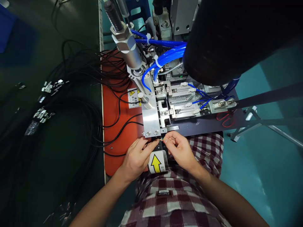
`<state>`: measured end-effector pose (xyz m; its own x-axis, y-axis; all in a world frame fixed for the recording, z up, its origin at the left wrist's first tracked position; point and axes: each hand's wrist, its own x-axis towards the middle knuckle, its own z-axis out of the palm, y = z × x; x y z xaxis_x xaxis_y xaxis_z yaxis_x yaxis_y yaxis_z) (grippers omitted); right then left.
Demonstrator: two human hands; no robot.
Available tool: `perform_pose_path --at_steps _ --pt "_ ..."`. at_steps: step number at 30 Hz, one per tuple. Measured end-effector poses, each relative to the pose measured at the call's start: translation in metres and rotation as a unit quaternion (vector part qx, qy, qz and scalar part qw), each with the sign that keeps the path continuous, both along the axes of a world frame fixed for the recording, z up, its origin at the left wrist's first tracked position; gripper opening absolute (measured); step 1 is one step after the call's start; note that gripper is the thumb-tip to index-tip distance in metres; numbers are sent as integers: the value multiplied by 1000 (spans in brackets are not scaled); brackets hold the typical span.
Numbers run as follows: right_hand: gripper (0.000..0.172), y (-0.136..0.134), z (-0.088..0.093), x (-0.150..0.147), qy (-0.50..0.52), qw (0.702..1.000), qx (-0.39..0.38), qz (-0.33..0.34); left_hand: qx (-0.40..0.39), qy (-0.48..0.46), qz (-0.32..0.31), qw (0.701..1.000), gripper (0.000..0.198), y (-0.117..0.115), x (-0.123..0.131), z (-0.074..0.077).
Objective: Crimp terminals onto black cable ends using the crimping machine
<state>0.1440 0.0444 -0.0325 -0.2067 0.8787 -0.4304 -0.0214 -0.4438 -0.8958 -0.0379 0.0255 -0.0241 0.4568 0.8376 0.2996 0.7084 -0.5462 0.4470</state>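
Note:
Both hands meet at the front edge of a metal machine plate. My left hand is closed, its fingertips pressed at the end of a black cable that runs in from the left. Beside it, my right hand pinches thin coloured wires between thumb and forefinger. The fingertips of the two hands nearly touch. Just below them lies a label with a yellow arrow pointing up toward the machine.
An orange board carries several black cables. More cables with shiny ends lie at the left. Blue air tubes and metal cylinders stand behind the plate. A large dark shape covers the upper right. Red-handled scissors lie right.

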Motion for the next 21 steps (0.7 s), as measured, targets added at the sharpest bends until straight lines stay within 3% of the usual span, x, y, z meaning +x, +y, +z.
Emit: perform_pose_path --at_steps 21 --pt "15 -1 -4 5 18 1000 -18 15 -4 -4 1 1000 28 0 -1 -1"
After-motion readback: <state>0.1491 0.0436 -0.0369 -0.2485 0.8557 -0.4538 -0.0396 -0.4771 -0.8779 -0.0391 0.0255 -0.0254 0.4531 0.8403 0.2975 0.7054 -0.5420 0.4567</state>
